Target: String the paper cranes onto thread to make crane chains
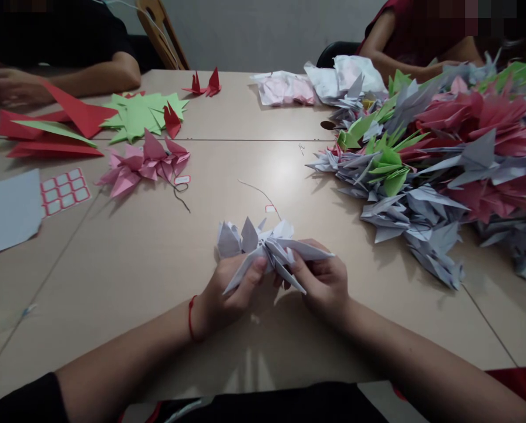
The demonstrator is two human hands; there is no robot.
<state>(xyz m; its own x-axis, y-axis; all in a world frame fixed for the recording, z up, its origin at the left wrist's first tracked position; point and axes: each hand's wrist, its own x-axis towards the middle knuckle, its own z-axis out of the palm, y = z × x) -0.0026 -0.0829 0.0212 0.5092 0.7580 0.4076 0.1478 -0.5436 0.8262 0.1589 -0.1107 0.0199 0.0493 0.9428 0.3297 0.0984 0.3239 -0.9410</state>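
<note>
Passage runs left; heaped paper cranes (425, 158) block right.

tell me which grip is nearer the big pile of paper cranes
Right grip, just left of the pile of paper cranes; left grip lies farther left of it.

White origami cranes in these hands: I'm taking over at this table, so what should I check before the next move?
1. Both hands on the bunch of white origami cranes: ok; the left hand and right hand grip it.
2. Thin thread and red-edged tag ahead of the bunch: cannot tell whether they connect to it.
3. Red thread bracelet on the left wrist, clear of the paper: ok.
4. Heap of grey paper cranes apart from the hands: ok.
5. Pink crane bunch with a paper tag beside it: ok.
</note>
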